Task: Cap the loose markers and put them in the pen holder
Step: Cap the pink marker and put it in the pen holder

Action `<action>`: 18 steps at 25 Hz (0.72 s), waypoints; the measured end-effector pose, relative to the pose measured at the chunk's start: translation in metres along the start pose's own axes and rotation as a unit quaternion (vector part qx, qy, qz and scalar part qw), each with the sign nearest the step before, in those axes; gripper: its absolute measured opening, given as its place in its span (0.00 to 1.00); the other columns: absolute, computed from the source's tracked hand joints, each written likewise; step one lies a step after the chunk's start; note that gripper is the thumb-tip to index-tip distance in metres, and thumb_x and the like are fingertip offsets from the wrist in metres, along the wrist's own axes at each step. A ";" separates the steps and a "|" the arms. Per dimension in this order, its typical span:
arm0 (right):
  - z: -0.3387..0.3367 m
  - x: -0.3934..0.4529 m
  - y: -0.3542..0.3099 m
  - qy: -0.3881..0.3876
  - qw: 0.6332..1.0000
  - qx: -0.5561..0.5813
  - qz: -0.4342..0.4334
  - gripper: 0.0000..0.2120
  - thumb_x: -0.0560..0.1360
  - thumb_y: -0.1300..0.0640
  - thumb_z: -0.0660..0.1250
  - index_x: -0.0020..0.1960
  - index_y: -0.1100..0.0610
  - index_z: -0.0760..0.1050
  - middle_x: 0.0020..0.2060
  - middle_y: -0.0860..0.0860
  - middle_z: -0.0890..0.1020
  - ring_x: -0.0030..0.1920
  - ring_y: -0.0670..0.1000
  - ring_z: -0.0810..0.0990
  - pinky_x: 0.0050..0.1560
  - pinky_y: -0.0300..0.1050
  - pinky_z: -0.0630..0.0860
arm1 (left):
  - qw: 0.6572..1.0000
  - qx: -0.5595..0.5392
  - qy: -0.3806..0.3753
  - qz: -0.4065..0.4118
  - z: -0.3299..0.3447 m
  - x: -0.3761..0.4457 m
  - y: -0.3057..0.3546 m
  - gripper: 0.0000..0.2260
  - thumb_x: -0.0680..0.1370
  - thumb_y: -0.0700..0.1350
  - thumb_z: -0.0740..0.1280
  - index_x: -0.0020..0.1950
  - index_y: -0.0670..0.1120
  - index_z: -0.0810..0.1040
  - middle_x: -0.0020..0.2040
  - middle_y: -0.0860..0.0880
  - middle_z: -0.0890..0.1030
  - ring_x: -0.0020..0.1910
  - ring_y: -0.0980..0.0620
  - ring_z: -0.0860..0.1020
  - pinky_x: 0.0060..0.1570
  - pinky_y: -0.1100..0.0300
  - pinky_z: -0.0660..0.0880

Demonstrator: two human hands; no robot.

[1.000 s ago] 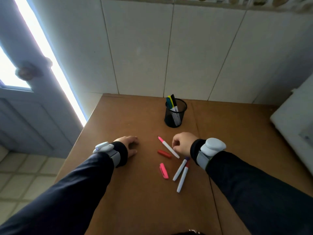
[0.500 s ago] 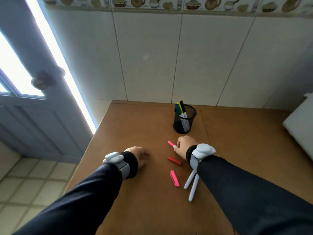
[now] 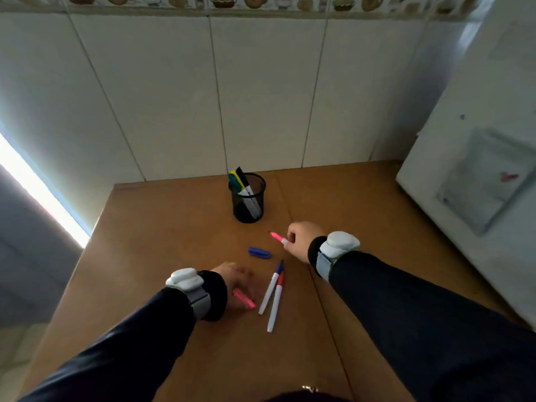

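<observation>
Mesh of a black pen holder (image 3: pixel 248 204) near the wall shows three capped markers (image 3: pixel 243 185) leaning inside, tops teal, yellow and black. Just in front, the right hand (image 3: pixel 301 240) is clenched on a pink marker (image 3: pixel 278 237), its uncapped tip pointing left above the table (image 3: pixel 162 227); most of the barrel is hidden in the fist. The left hand (image 3: pixel 236 282), blurred, curls over a pink cap (image 3: pixel 244 298); whether the fingers grip it I cannot tell. A blue cap (image 3: pixel 259 253) lies between the hands. Two uncapped markers (image 3: pixel 274 294), blue-tipped and red-tipped, lie side by side beside the left hand.
</observation>
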State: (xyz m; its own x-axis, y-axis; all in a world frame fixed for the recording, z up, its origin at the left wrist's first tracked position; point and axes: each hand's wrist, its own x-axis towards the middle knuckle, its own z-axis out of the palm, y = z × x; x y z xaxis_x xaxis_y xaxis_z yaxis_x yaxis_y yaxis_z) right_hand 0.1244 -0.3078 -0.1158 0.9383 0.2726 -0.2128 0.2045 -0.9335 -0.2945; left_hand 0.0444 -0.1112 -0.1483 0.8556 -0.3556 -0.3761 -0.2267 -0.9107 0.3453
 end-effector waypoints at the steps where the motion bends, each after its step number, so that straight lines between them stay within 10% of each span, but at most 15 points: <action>1: 0.000 -0.001 0.001 0.004 1.000 -0.002 -0.002 0.12 0.76 0.52 0.63 0.36 0.54 0.66 0.41 0.52 0.75 0.42 0.53 0.72 0.42 0.45 0.67 | 1.000 0.009 0.002 -0.016 -0.007 0.000 0.006 0.12 0.70 0.55 0.72 0.51 0.53 0.83 0.59 0.50 0.78 0.62 0.51 0.74 0.61 0.60 0.71; 4: -0.006 -0.003 -0.003 0.018 0.999 0.036 -0.018 0.08 0.77 0.53 0.62 0.42 0.56 0.67 0.41 0.54 0.76 0.41 0.55 0.74 0.42 0.47 0.70 | 0.978 -0.146 0.140 -0.050 -0.031 0.002 0.014 0.05 0.71 0.52 0.71 0.37 0.56 0.78 0.36 0.52 0.78 0.39 0.50 0.78 0.45 0.58 0.75; 7: -0.014 -0.004 -0.016 0.007 0.995 0.074 -0.065 0.08 0.79 0.53 0.59 0.52 0.57 0.71 0.45 0.56 0.79 0.45 0.57 0.78 0.47 0.51 0.76 | 0.816 -0.481 0.297 -0.117 -0.056 0.002 0.000 0.06 0.75 0.41 0.69 0.50 0.50 0.78 0.33 0.48 0.76 0.31 0.51 0.77 0.34 0.61 0.80; 11: -0.014 -0.007 -0.035 0.000 0.985 0.108 -0.137 0.08 0.79 0.52 0.58 0.54 0.55 0.72 0.38 0.51 0.75 0.36 0.51 0.72 0.36 0.43 0.67 | 0.634 -0.697 0.294 -0.159 -0.071 0.003 -0.010 0.03 0.76 0.37 0.67 0.48 0.41 0.75 0.26 0.47 0.84 0.27 0.54 0.82 0.29 0.65 0.81; 18: -0.013 0.002 -0.047 0.022 0.978 0.116 -0.171 0.07 0.79 0.54 0.60 0.53 0.55 0.72 0.44 0.53 0.76 0.43 0.54 0.75 0.43 0.44 0.68 | 0.613 -0.710 0.311 -0.153 -0.072 0.001 -0.026 0.05 0.75 0.37 0.68 0.44 0.41 0.72 0.27 0.46 0.85 0.28 0.53 0.84 0.30 0.63 0.81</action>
State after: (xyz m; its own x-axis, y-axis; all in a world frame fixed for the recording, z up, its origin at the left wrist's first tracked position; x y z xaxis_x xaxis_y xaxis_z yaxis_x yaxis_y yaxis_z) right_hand 0.1203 -0.2662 -0.0901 0.8379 0.5452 -0.0263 0.4450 -0.7102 -0.5456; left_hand 0.0851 -0.0730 -0.0955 0.8687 0.3371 -0.3629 0.2455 0.3433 0.9066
